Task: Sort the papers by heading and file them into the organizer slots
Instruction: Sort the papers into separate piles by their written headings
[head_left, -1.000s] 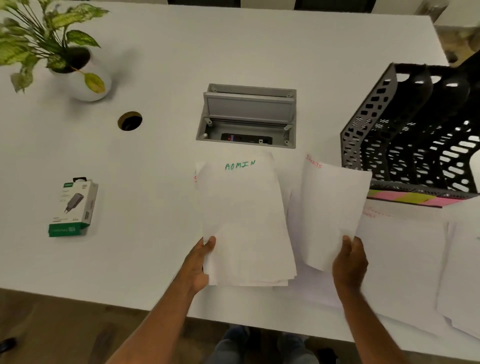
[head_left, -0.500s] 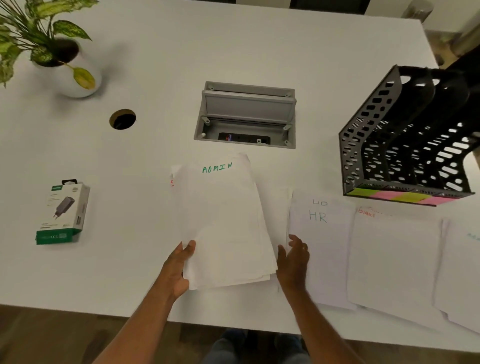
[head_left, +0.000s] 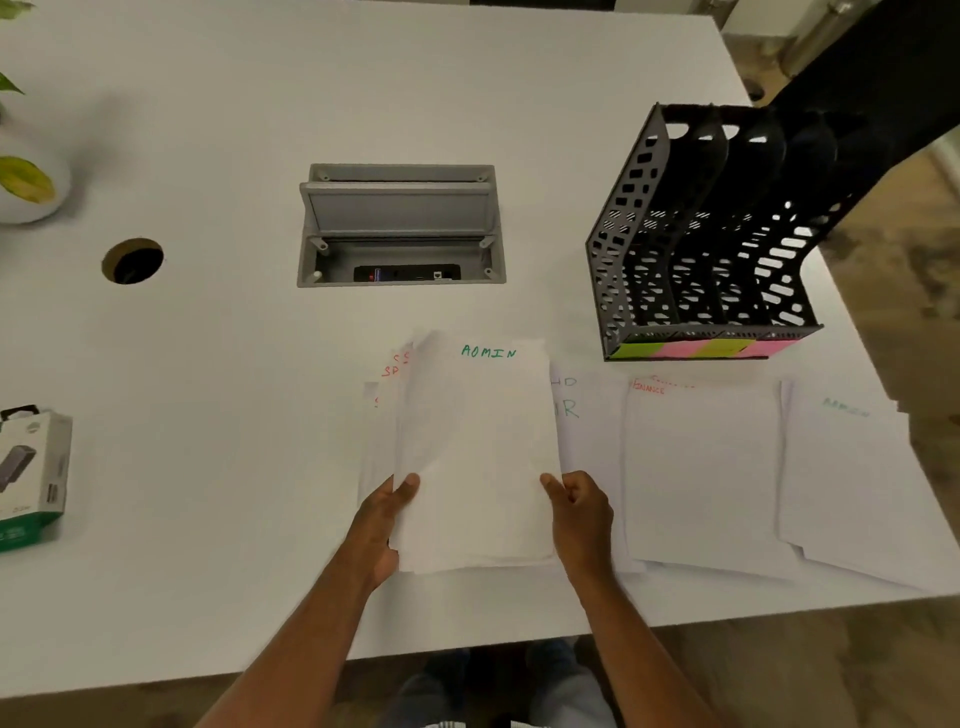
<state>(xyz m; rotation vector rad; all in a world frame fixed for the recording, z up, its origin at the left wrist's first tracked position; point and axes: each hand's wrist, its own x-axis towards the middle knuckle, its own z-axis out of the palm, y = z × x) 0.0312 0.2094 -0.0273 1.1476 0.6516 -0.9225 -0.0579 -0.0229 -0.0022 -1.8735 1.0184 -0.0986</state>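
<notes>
Over the table (head_left: 208, 415) — left hand (head_left: 382, 525); right hand (head_left: 579, 512) — both grip the ADMIN stack (head_left: 478, 457).

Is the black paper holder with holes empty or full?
Empty. The black mesh organizer shows only bare dark slots; no white paper pokes out of any.

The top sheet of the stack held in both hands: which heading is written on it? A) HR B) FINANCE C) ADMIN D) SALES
C: the top sheet, gripped by the left hand and right hand, reads ADMIN in green letters.
</notes>
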